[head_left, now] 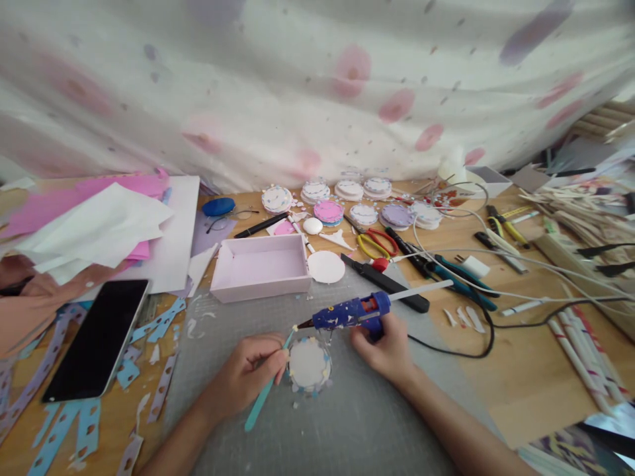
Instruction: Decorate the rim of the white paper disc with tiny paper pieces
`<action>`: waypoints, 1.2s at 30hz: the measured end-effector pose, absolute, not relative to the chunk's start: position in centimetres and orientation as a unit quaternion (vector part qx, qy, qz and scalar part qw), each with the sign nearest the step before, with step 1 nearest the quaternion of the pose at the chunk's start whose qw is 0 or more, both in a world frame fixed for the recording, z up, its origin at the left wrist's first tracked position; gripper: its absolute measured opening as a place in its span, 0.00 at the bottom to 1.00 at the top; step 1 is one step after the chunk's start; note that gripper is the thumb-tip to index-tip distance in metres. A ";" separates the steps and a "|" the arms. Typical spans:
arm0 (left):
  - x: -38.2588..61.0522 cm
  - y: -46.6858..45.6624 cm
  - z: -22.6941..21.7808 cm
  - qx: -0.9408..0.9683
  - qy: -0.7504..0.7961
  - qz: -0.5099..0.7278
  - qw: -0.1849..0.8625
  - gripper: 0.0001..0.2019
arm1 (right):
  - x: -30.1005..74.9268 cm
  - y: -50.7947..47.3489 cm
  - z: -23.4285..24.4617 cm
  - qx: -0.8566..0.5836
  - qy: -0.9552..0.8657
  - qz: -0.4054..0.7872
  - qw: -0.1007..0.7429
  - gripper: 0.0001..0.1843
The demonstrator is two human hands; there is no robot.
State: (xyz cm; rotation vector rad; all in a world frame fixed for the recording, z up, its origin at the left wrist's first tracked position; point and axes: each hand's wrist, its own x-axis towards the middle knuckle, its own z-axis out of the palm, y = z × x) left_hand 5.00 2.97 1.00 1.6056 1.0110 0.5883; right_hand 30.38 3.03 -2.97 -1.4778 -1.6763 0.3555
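The left hand [255, 370] held a slim teal tool [258, 406] at a slant, its fingers clamped on the shaft. The tool's upper end, with a small pale piece [296, 328] on it, was right by the nozzle of a blue hot glue gun [342, 313]. The right hand [385, 349] gripped that gun by its handle, fingers wrapped around it, and a translucent glue stick [421, 290] jutted from the rear. Below the nozzle, between the hands, a round white disc [310, 363] lay flat on a grey cutting mat [357, 423], small pastel pieces ringing its edge. Beyond it stood an open pale-pink box [260, 288], with a plain pinkish-white disc [326, 266] just beside its right end. Farther back on the wooden desk [516, 396] were several decorated discs [364, 214], while a black-screened smartphone [96, 340] lay to the left.
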 end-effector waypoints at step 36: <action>4.8 3.0 0.6 0.680 0.407 0.244 0.559 0.20 | 30.2 3.2 -2.5 -0.562 -0.690 0.119 0.440 0.06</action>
